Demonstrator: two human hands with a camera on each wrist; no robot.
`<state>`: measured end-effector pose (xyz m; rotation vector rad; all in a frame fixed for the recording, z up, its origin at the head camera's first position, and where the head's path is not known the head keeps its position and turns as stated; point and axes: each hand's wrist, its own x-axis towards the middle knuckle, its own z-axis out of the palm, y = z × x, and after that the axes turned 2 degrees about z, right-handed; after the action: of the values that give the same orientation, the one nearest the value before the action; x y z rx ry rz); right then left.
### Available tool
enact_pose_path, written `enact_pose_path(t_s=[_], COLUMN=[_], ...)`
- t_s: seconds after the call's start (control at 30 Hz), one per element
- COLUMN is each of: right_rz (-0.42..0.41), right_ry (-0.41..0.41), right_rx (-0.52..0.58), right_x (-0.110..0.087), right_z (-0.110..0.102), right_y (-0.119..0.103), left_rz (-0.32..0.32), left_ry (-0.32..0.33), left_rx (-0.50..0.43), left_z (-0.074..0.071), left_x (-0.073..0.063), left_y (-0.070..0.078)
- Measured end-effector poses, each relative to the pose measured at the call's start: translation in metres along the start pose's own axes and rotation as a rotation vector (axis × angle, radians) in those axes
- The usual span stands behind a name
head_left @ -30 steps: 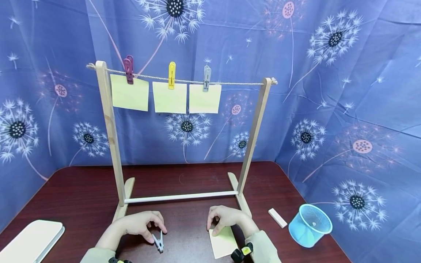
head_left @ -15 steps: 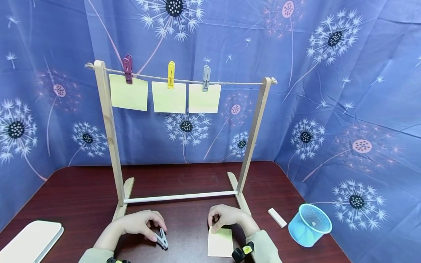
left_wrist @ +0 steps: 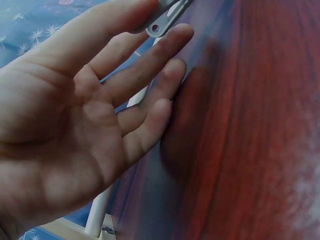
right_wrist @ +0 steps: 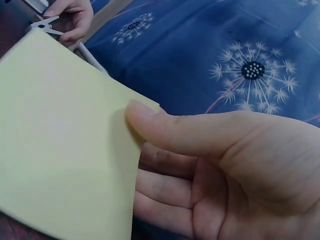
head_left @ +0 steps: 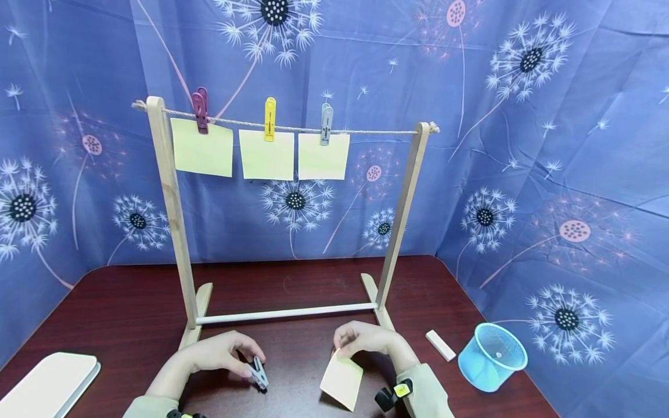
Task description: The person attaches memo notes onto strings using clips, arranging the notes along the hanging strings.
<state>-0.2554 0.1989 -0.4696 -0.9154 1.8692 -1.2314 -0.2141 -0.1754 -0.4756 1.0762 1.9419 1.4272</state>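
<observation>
My left hand [head_left: 222,352] pinches a grey clothespin [head_left: 259,374] between thumb and forefinger, just above the table; in the left wrist view only the ends of the clothespin [left_wrist: 159,25] show at the top. A pale yellow sheet of paper [head_left: 342,380] hangs from my right hand [head_left: 368,338], tilted, its near part off the table. In the right wrist view the thumb lies over a corner of the paper [right_wrist: 65,130]. Behind both hands, a rope [head_left: 384,132] carries three yellow sheets, held by a maroon clothespin [head_left: 201,110], a yellow clothespin [head_left: 269,119] and a grey one [head_left: 326,124].
The wooden frame [head_left: 399,215] stands at the table's middle, joined low by a white bar [head_left: 287,314]. To the right are a white block [head_left: 441,345] and a blue mesh cup [head_left: 491,357]. A white case [head_left: 49,383] lies at the left. A patterned curtain surrounds the table.
My right hand has lifted the yellow paper off the table and tilted it. In my left hand, the grey clothespin has turned and risen slightly.
</observation>
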Motion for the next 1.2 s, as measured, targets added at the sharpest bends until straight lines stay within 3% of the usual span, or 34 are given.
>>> enact_pose_path(t_s=[0.23, 0.5, 0.73, 1.2], right_rz=[0.113, 0.152, 0.152, 0.176], right_ry=[0.101, 0.157, 0.168, 0.232], right_rx=[0.125, 0.2, 0.176, 0.127], right_x=[-0.0009, -0.0012, -0.0009, 0.0005], right_z=[0.0005, 0.0019, 0.0036, 0.0063], right_y=[0.0086, 0.0098, 0.0095, 0.0072], left_rz=[-0.025, -0.109, -0.154, -0.131], left_ry=[0.058, 0.142, 0.192, 0.231], left_rx=[-0.02, -0.064, -0.138, -0.21], left_z=[0.0005, 0.0021, 0.0009, 0.0016], left_x=[-0.0023, -0.0011, -0.0014, -0.0015], left_y=[-0.0027, 0.0016, -0.0002, 0.0021])
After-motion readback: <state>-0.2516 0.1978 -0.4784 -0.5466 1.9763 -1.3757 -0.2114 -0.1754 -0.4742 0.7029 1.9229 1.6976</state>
